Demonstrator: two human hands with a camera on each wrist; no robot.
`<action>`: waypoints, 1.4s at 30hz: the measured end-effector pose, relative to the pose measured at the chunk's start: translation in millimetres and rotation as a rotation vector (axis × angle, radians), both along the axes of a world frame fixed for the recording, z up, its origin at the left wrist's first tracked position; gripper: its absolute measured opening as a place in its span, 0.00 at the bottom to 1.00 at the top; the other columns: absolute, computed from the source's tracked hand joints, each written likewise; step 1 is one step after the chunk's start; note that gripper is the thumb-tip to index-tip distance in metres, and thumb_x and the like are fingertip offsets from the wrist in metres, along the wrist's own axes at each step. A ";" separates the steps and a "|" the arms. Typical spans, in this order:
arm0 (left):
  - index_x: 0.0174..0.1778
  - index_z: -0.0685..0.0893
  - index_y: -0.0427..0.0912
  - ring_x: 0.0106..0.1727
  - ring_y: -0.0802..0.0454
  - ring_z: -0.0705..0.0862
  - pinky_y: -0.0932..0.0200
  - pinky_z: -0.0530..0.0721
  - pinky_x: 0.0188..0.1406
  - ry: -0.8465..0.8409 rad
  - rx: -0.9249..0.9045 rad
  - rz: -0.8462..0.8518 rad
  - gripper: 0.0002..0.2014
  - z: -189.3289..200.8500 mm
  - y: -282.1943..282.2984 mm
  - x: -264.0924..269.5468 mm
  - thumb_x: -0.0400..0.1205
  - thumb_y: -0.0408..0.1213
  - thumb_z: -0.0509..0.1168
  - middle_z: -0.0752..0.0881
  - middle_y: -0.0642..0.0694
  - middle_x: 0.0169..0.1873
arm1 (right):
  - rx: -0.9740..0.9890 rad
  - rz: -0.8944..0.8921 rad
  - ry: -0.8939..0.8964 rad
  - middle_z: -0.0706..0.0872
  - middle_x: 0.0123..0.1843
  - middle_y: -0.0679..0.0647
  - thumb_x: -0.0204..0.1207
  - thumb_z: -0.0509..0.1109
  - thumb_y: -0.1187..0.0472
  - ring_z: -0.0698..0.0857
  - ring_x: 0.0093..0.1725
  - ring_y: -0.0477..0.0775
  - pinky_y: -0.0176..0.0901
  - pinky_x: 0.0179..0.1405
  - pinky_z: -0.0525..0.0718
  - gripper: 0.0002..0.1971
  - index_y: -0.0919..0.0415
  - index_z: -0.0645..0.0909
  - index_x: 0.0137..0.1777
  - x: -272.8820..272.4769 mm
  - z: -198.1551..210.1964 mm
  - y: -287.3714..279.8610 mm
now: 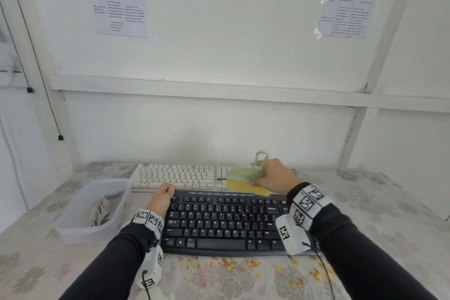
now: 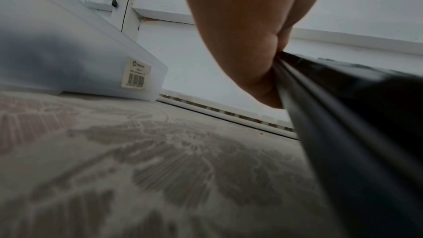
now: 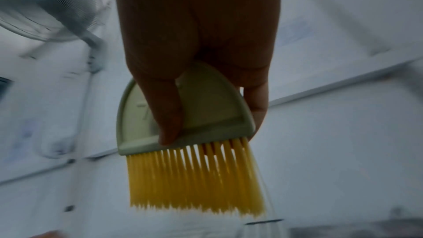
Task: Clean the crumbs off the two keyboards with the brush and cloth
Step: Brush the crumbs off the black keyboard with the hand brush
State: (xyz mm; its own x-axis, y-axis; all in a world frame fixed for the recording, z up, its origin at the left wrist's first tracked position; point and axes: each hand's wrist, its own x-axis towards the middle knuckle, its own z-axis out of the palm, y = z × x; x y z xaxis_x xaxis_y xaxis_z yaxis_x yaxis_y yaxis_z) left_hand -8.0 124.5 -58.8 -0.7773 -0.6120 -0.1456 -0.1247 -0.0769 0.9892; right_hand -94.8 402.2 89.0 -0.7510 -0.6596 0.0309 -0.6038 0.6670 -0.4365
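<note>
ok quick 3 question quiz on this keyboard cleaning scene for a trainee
1. True or false: the right hand holds the green plastic brush with yellow bristles.
2. Which keyboard does the left hand grip?
A. white keyboard
B. black keyboard
3. Where does the grey cloth lie?

Key:
1. true
2. B
3. in the translucent plastic tub

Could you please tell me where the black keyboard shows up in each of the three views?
Head: black keyboard at lower centre, left hand gripping its far left corner.
Left wrist: its dark edge runs down the right side.
Right wrist: only a blurred dark patch at the bottom right, cannot tell.
Shared landmark: white keyboard behind it.
</note>
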 end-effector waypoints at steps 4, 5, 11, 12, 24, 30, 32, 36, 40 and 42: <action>0.38 0.74 0.40 0.34 0.49 0.74 0.54 0.73 0.37 0.005 0.036 -0.016 0.12 4.8 -0.1 4.8 0.86 0.30 0.53 0.77 0.41 0.33 | 0.088 0.225 0.013 0.81 0.66 0.58 0.77 0.69 0.61 0.78 0.31 0.45 0.33 0.35 0.80 0.19 0.71 0.77 0.65 37.3 -15.4 -80.3; 0.37 0.73 0.40 0.34 0.49 0.74 0.54 0.72 0.36 0.016 0.037 -0.028 0.10 5.5 0.2 5.9 0.85 0.28 0.56 0.77 0.41 0.33 | 0.113 0.266 0.024 0.80 0.69 0.57 0.77 0.68 0.61 0.81 0.36 0.47 0.35 0.40 0.82 0.18 0.71 0.77 0.64 43.6 -19.8 -94.6; 0.36 0.71 0.40 0.39 0.51 0.71 0.54 0.71 0.40 0.015 -0.072 -0.040 0.10 9.4 5.5 9.1 0.84 0.29 0.55 0.75 0.42 0.36 | 0.132 0.296 0.025 0.84 0.61 0.62 0.78 0.65 0.67 0.79 0.33 0.44 0.29 0.34 0.78 0.23 0.61 0.72 0.73 51.4 -32.6 -121.3; 0.36 0.72 0.41 0.38 0.51 0.71 0.54 0.70 0.39 0.004 -0.061 -0.029 0.11 8.4 4.9 7.6 0.85 0.30 0.54 0.75 0.43 0.35 | 0.133 0.273 0.020 0.82 0.63 0.61 0.78 0.65 0.67 0.81 0.36 0.46 0.29 0.37 0.79 0.24 0.61 0.70 0.74 47.5 -32.0 -117.4; 0.39 0.75 0.41 0.35 0.48 0.75 0.56 0.76 0.37 0.024 0.020 -0.005 0.13 4.1 3.2 3.0 0.87 0.32 0.50 0.77 0.41 0.35 | 0.089 -0.021 -0.082 0.82 0.63 0.56 0.74 0.72 0.63 0.83 0.46 0.49 0.38 0.52 0.84 0.26 0.62 0.73 0.71 -9.5 -47.6 -15.9; 0.40 0.76 0.41 0.38 0.46 0.77 0.51 0.78 0.45 0.013 -0.014 -0.008 0.13 3.1 0.9 0.6 0.87 0.33 0.50 0.79 0.40 0.37 | 0.127 -0.143 -0.049 0.83 0.46 0.54 0.74 0.72 0.63 0.81 0.38 0.46 0.29 0.35 0.81 0.17 0.63 0.79 0.62 -29.8 -46.0 41.7; 0.40 0.76 0.41 0.38 0.46 0.77 0.50 0.78 0.47 0.008 -0.027 -0.002 0.13 3.0 1.0 0.2 0.87 0.33 0.50 0.79 0.40 0.38 | 0.142 -0.188 -0.041 0.81 0.41 0.50 0.75 0.71 0.63 0.78 0.36 0.44 0.32 0.39 0.83 0.09 0.61 0.81 0.54 -35.2 -43.5 59.1; 0.40 0.76 0.41 0.39 0.46 0.77 0.49 0.78 0.48 0.004 -0.020 0.006 0.13 2.6 1.4 -0.5 0.87 0.33 0.51 0.79 0.40 0.38 | 0.183 -0.306 -0.054 0.77 0.35 0.48 0.74 0.72 0.60 0.76 0.33 0.44 0.30 0.35 0.77 0.08 0.64 0.81 0.47 -47.4 -40.6 92.3; 0.41 0.76 0.42 0.38 0.46 0.77 0.50 0.78 0.46 -0.007 -0.033 0.013 0.13 3.5 1.2 -1.7 0.88 0.33 0.50 0.79 0.39 0.39 | 0.187 -0.384 -0.052 0.80 0.38 0.51 0.73 0.73 0.58 0.78 0.35 0.46 0.28 0.29 0.73 0.13 0.67 0.83 0.52 -60.0 -45.3 119.1; 0.41 0.76 0.42 0.38 0.46 0.77 0.49 0.78 0.47 -0.009 -0.038 0.013 0.13 3.9 0.9 -1.1 0.88 0.33 0.50 0.79 0.39 0.39 | 0.196 -0.396 -0.041 0.80 0.39 0.51 0.73 0.73 0.59 0.78 0.35 0.46 0.28 0.28 0.72 0.14 0.67 0.83 0.54 -64.0 -47.2 129.2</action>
State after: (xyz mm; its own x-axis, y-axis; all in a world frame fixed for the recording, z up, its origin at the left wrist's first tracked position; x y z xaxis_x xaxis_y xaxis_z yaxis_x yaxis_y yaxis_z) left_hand -9.1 125.4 -55.0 -0.7681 -0.6271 -0.1295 -0.1332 -0.0413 0.9902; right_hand -158.8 531.3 41.7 -0.9451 -0.3106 -0.1015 -0.2692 0.9161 -0.2972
